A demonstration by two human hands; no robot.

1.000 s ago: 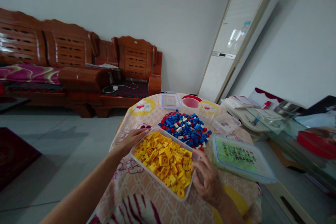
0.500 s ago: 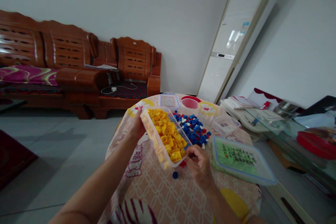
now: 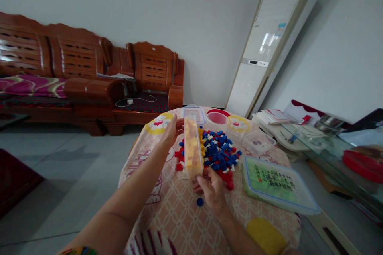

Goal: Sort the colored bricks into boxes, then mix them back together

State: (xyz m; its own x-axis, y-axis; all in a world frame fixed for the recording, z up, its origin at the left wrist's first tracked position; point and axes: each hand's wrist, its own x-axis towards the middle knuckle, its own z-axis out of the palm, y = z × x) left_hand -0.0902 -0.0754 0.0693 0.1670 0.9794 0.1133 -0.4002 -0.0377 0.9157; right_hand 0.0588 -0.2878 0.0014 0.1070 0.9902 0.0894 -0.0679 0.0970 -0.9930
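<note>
A clear plastic box of yellow building blocks is tipped on its side above the table, its open side facing right. Yellow blocks show through its wall, and some lie along its right edge. My left hand holds the far end, fingers partly behind the box. At the near end, my right hand grips the corner between thumb and fingers. Beside the box spreads a pile of blue, red and white building blocks. One round blue piece lies near my right hand.
A patterned cloth covers the round table. On it are a green-filled lidded box, a clear empty container, a round pink-toned tub and a flat clear lid. A glass shelf stands at right.
The box of yellow blocks has rolled from nearly upright onto its side, toward the pile. Yellow blocks now lie against the pile's left side. Both hands turned with it.
</note>
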